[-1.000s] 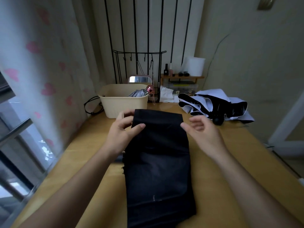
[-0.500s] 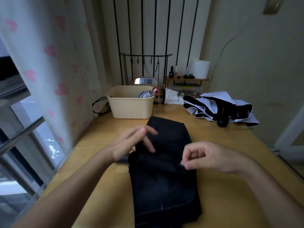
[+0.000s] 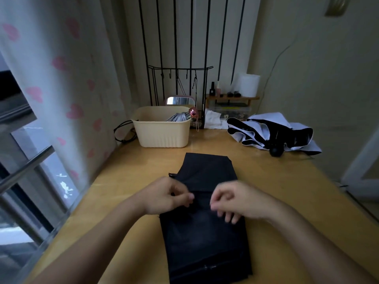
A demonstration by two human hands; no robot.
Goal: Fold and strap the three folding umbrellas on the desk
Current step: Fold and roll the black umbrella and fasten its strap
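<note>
Seen from the head camera, a person's left hand (image 3: 170, 196) and right hand (image 3: 233, 199) meet over the middle of a black umbrella (image 3: 205, 220) lying flattened lengthwise on the wooden desk (image 3: 287, 191); the left fingers (image 3: 189, 196) are curled together in what looks like a pinch on a fold of the cloth, while the right fingers (image 3: 229, 217) are loosely bent and blurred, so whether they grip anything cannot be told. The risk from here appears plain: the canopy is thin, slick, matte fabric, and if the pinch slips or the pleats are gathered unevenly the flat panel could spring loose or bunch, leaving the strap unable to close round it. A small dark tip (image 3: 172, 174) pokes out at the canopy's left edge and could snag. Well apart at the desk's far right lies a second umbrella (image 3: 272, 132), unfolded, its pale lilac outside and black lining rumpled in soft ruffles beside a round black handle (image 3: 275, 151). A third umbrella (image 3: 180, 116), silvery and pleated with a glossy pink handle, stands in the ribbed cream plastic basket (image 3: 164, 134) at the far left.
</note>
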